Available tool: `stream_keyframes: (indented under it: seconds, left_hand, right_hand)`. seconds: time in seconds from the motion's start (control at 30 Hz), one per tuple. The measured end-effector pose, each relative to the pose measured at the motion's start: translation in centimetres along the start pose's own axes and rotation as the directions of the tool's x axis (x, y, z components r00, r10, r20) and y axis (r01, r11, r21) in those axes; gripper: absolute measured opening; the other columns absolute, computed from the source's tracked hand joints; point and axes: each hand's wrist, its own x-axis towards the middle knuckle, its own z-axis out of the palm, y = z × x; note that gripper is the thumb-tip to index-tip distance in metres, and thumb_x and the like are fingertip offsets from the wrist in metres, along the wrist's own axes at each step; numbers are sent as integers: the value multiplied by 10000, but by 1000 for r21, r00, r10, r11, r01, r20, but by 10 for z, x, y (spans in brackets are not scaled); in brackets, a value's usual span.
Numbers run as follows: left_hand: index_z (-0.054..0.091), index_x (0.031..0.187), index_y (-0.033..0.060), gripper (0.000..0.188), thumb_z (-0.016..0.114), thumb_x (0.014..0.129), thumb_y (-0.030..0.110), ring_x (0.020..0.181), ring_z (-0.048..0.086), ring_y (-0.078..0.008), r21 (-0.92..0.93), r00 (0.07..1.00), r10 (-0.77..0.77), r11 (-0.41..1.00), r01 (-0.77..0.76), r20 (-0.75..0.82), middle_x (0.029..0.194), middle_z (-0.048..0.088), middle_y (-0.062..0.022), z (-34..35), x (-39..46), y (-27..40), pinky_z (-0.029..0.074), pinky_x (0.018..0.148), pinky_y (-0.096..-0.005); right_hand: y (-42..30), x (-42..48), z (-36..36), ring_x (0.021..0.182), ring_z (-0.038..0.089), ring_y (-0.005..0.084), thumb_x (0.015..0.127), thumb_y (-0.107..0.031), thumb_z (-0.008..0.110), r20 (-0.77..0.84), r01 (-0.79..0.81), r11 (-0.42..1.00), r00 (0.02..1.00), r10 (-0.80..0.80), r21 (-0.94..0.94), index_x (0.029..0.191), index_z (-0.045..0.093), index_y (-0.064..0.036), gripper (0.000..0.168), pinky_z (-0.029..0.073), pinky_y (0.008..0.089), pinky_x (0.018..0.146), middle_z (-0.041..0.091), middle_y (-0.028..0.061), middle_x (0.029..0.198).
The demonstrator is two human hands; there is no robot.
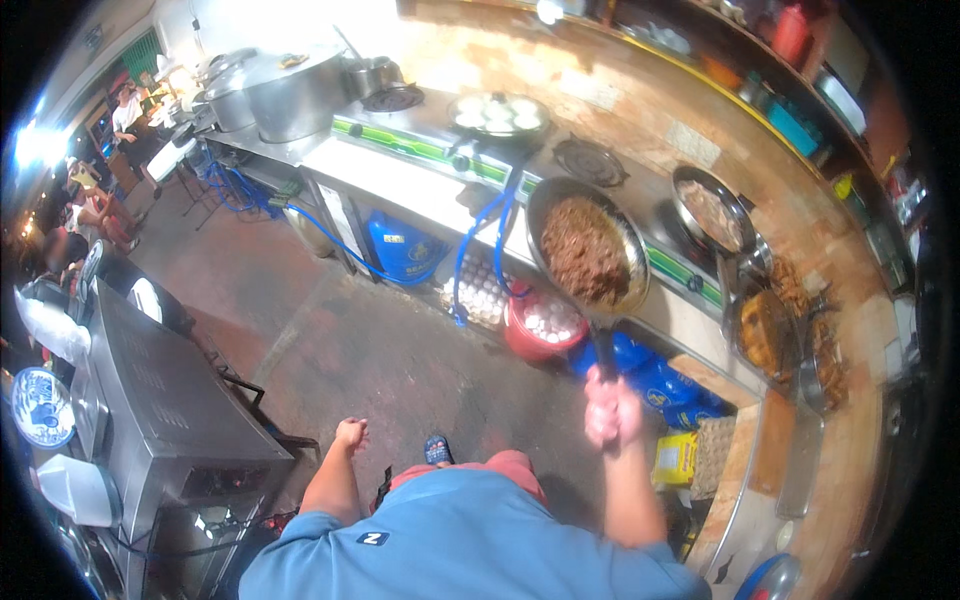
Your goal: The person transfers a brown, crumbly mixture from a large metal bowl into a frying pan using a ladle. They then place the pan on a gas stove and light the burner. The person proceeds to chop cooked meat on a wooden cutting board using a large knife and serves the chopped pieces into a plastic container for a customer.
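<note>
My right hand (613,411) grips the dark handle of a frying pan (587,246). Brown minced food (583,251) lies in the pan, which is held over the front edge of the cooking counter and tips towards me. On my left side, my left hand (352,435) hangs low over the floor with its fingers curled; whether it holds anything cannot be made out. Behind the raised pan is a burner grate (590,161). A second pan (712,210) with pale food stands on the stove to the right, and a round multi-well pan (499,116) with white contents sits further left.
Large metal pots (292,97) stand at the counter's far left. Blue gas cylinders (405,247), blue hoses and a red bucket of eggs (544,322) are under the counter. Trays of cooked food (765,334) lie at the right. A steel cabinet (180,390) stands left; people sit beyond.
</note>
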Motion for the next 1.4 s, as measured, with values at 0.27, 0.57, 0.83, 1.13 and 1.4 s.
stream_keyframes:
  seconds: [0.27,0.57,0.83,1.13,1.4]
  left_hand:
    - [570,807,102,176,571,923,234,494,522,-252,-474,976,-216,857,203,27,615,496,-73,-62,52,-106,365,411,-440]
    - [707,1111,64,357,547,890,293,975,701,-356,798,937,237,495,-344,257,1032,728,-187,12,122,-21,545,835,-415]
    - [675,958,-46,241,625,896,181,726,700,-289,299,976,199,940,-164,-93,853,713,-173,12,165,258,562,685,-421]
    - [644,1162,30,395,708,779,100,979,589,-394,503,158,891,-88,-860,425,1054,605,-191,104,49,568,496,840,-457]
    - [639,1062,-9,264,558,826,78,923,651,-403,542,245,721,-211,-814,648,975,628,-208,131,100,580,549,811,-475]
  right_hand:
    - [-115,208,13,420,345,44,968,-78,473,-26,185,938,979,-201,-291,1067,490,-19,117,339,216,324,414,-27,683]
    - [-202,305,-25,415,348,48,949,-88,497,-133,201,937,960,-247,-287,1068,539,-51,131,334,230,329,431,-32,668]
    - [-213,326,-13,407,353,53,931,-93,514,-227,188,930,937,-266,-315,1081,547,-54,159,346,242,325,442,-31,670]
    - [-217,326,-6,425,447,102,965,-108,476,-251,226,949,927,-279,-218,1203,463,-5,260,439,296,374,479,11,684]
    - [-180,348,8,664,567,205,995,-367,509,-531,343,803,613,-585,-488,1233,531,0,438,506,375,633,568,63,730]
